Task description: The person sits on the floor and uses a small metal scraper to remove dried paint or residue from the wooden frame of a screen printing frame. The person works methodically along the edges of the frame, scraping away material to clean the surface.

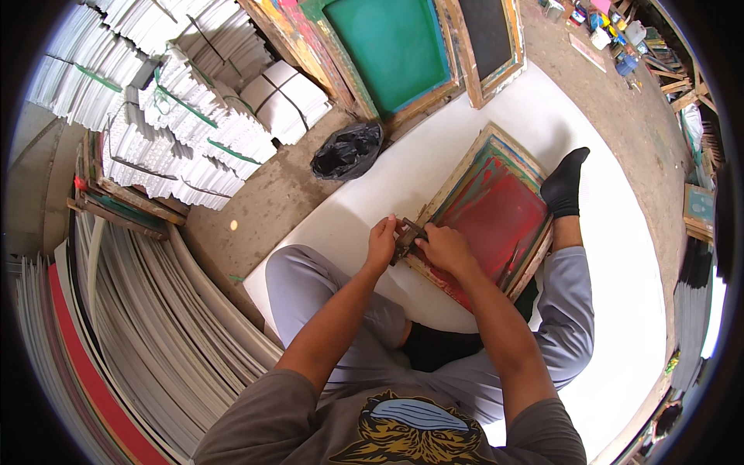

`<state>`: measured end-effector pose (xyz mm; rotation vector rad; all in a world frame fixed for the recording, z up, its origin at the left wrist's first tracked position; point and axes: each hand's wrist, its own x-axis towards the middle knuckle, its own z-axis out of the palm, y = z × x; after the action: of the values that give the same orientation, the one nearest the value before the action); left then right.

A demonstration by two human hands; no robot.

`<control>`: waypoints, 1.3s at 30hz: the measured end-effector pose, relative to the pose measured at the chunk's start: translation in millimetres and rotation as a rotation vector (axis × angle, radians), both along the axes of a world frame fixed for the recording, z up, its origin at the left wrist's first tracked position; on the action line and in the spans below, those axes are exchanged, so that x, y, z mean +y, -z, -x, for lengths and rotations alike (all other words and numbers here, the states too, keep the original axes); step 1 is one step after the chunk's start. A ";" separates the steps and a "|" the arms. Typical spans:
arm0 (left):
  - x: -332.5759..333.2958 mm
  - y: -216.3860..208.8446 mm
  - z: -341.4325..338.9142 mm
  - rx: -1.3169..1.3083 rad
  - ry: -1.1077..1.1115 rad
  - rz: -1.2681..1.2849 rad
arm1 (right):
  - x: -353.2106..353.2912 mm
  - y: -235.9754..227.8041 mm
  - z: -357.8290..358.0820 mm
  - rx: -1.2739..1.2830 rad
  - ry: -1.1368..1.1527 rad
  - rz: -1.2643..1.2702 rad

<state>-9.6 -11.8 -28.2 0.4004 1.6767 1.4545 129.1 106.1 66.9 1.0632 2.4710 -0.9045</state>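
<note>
A wooden screen-printing frame [496, 213] smeared with red ink lies tilted on the white surface in front of me, between my legs. At its left edge sits a dark metal clamp-like piece [406, 239]; its exact kind is too small to make out. My left hand [380, 246] closes its fingers on the left side of this piece. From the right, my right hand [447, 248] is curled around its other side, over the frame's edge. My fingers partly hide the piece, so I cannot tell whether it is fastened to the frame.
More screen frames, one with green mesh [387, 50] and one dark [488, 35], lean beyond the white surface [333, 225]. A black plastic bag [347, 151] sits on the floor near strapped stacks of white sheets [174, 116]. Upright boards [167, 302] stand at my left.
</note>
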 end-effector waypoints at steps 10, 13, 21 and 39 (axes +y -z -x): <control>4.0 -15.9 12.5 -0.365 0.007 -0.029 | 11.2 -2.9 7.4 -0.032 -0.072 0.199; 7.3 -7.9 10.2 -0.356 -0.054 -0.013 | 13.8 -1.1 6.9 -0.034 -0.062 0.218; -3.0 16.2 13.9 0.432 -0.108 0.130 | 23.0 7.5 -6.5 -0.042 0.047 0.248; 3.6 -19.6 -18.6 0.873 0.133 0.126 | 49.0 29.5 -19.3 -0.098 0.124 0.015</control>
<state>9.0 -8.2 -8.6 1.1715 2.3324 1.1182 148.4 155.0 37.4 1.2367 2.3368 -0.8835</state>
